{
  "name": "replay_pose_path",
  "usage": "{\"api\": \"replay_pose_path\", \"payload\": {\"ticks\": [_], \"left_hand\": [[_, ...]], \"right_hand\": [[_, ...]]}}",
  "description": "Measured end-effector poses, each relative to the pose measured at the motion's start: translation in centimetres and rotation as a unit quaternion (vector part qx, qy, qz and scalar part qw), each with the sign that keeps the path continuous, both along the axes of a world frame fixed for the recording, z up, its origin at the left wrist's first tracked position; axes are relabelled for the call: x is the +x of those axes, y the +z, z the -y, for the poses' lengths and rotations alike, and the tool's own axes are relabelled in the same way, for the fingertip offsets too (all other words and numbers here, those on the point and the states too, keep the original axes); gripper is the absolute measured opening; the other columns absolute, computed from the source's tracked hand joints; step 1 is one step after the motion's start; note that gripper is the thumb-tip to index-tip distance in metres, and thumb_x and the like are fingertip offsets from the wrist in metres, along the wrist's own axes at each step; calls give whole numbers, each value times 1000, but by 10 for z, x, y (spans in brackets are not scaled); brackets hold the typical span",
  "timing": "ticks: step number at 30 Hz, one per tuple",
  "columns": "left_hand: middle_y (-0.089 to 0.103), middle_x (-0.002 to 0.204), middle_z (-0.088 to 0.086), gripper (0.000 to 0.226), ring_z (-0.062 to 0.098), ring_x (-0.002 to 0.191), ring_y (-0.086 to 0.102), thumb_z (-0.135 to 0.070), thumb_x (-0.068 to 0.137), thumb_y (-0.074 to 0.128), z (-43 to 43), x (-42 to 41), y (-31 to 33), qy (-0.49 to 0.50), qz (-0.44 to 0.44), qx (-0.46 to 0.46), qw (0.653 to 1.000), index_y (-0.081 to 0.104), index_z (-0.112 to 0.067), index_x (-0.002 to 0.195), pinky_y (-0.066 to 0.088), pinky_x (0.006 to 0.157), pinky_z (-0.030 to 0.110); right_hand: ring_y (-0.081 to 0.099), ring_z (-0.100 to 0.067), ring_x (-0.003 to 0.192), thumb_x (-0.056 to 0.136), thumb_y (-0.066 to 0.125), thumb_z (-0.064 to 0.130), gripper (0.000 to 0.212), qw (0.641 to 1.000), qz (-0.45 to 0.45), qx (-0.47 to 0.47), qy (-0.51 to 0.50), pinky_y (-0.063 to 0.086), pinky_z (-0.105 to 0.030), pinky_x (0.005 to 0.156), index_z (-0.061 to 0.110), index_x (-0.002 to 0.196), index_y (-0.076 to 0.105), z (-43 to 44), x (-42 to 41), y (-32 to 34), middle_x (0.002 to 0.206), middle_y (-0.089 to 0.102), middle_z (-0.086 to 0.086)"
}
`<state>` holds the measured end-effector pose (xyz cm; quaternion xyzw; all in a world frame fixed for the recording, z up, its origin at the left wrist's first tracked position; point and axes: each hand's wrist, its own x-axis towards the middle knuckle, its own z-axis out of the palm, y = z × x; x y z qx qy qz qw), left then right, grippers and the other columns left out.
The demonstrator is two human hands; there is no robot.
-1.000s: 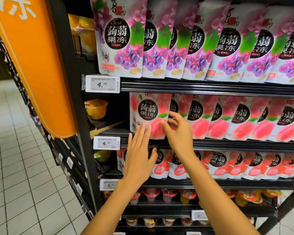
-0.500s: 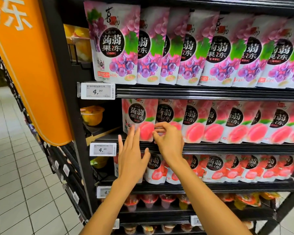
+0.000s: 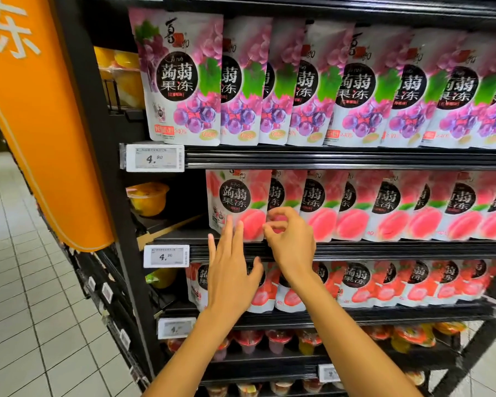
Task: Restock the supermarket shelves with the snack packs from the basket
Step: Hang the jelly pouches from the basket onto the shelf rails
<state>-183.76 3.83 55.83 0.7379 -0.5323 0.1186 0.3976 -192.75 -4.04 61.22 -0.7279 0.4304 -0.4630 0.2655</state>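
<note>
A: Biggest thing in sight?

B: Black supermarket shelving unit (image 3: 327, 159), several tiers high, filling most of the view. Just left of it, a tall orange sign panel (image 3: 40, 138) with white characters, above pale floor tiles (image 3: 26, 310).

A: And on the tiers?

B: Top tier: a row of grape konjac jelly pouches (image 3: 355, 90), purple and green, upright, overlapping one another. Middle tier: a row of peach konjac jelly pouches (image 3: 398, 207), pink, with the same overlap. Below that, red-fruit pouches (image 3: 355, 282), the fruit too blurred to name. Lower still, small jelly cups (image 3: 275, 339) with red tops.

A: Hands?

B: Both bare, reaching up to the left end of the peach row. On the left hand (image 3: 229, 279), fingers straight and slightly spread, fingertips (image 3: 229, 223) laid against the lower front of the leftmost peach pouch (image 3: 235, 196). Just beside it the right hand (image 3: 294, 245), fingers curled, thumb and forefinger hooked at that pouch's right edge, at the overlap with the next pouch. Pinching or only touching: cannot tell.

A: That pouch, then?

B: Upright on the middle tier, at the very left end of its row, bottom edge just behind the shelf rail.

A: Anything smaller?

B: A yellow fruit cup (image 3: 148, 197) on the same tier, further left, apart from the pouches. Then two white price tags reading 4.90, one (image 3: 152, 157) under the grape row, one (image 3: 166, 255) under the peach row.
</note>
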Motion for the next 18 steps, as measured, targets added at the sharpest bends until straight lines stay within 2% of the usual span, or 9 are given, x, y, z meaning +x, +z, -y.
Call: {"api": "replay_pose_path", "payload": {"ticks": [4,6,8,9,11,13,15,18], "left_hand": [[-8,158,-11,75,-15,126,-43,-28,93,57,0,-2,0,-2,-27,-4,1000,16,-17,155,1,123,44],[-10,156,-15,73,-6,132,-41,-28,94,56,-2,-3,0,-7,-55,-2,998,16,-22,155,5,122,45],[-5,158,-17,70,11,144,-25,-27,95,55,-3,-7,-2,-11,-80,-1,997,18,-25,155,7,121,43],[0,160,-16,67,11,146,-19,-26,95,55,-5,-10,-5,-12,-88,-8,996,21,-25,154,7,121,41],[15,158,-15,58,-2,144,-12,-21,95,55,-7,-19,-9,-20,-93,-49,994,33,-23,149,7,121,35],[35,152,-10,44,4,148,12,-15,94,55,-11,-29,-15,-34,-112,-90,989,48,-22,137,15,121,30],[53,135,-7,32,7,133,41,-9,93,55,-15,-40,-27,-57,-130,-116,983,59,-18,123,32,114,28],[61,115,-3,21,13,113,54,-8,92,55,-19,-56,-58,-71,-154,-91,981,63,-15,110,42,98,28]], "right_hand": [[65,0,71,84,70,25,23,1000,-11,1,4,55,-34,74,36,102,60,0,-7,-2,75,71,20],[65,-2,69,85,68,26,22,1000,-14,-2,3,55,-35,73,38,101,60,-1,-12,-3,77,71,20],[65,-4,67,85,68,27,20,1000,-12,-6,0,55,-37,73,41,96,58,-2,-19,-5,78,71,20],[65,-4,66,85,68,27,20,1000,-11,-6,0,56,-38,72,41,95,58,-2,-23,-8,78,70,20],[65,-5,64,85,68,27,18,1000,-2,-6,-1,55,-38,73,38,98,61,-3,-32,-15,77,69,21],[66,-6,61,85,69,26,18,1000,12,-3,5,55,-39,70,33,101,64,-1,-43,-27,78,71,18],[66,-9,59,85,69,23,18,999,22,8,24,56,-39,67,30,101,64,-2,-55,-47,79,73,13],[68,-13,62,86,69,20,18,998,9,35,57,56,-38,64,25,103,65,-2,-76,-82,78,73,7]]}}
